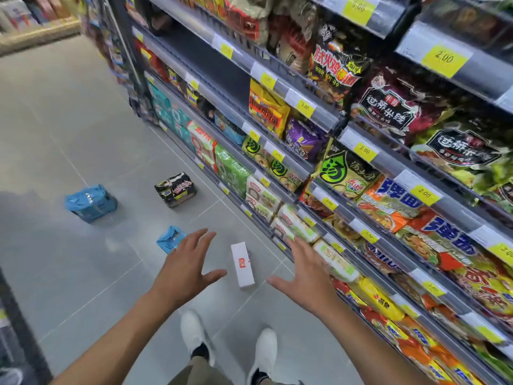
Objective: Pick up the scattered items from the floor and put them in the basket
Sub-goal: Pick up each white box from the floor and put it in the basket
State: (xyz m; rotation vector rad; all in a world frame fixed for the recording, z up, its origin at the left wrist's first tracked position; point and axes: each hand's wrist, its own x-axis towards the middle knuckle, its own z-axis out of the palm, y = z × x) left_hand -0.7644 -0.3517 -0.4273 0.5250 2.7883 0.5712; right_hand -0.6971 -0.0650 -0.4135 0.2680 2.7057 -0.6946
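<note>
White and narrow, the box [242, 264] lies flat on the grey tiled floor [83, 129] just ahead of our shoes [195, 333], between our two hands. Our left hand [185, 266] and right hand [306, 269] both hover above it with fingers spread wide, holding nothing. We judge it the nearest pick. To take it well, we should bend lower, bring one grip down across its narrow width, and pinch the long sides instead of scraping at an end. Three more items wait farther off: a small blue pack [170, 239], a black noodle multipack [175, 189] and a large blue pack [91, 202]. No basket shows in view, so we must locate it before carrying.
</note>
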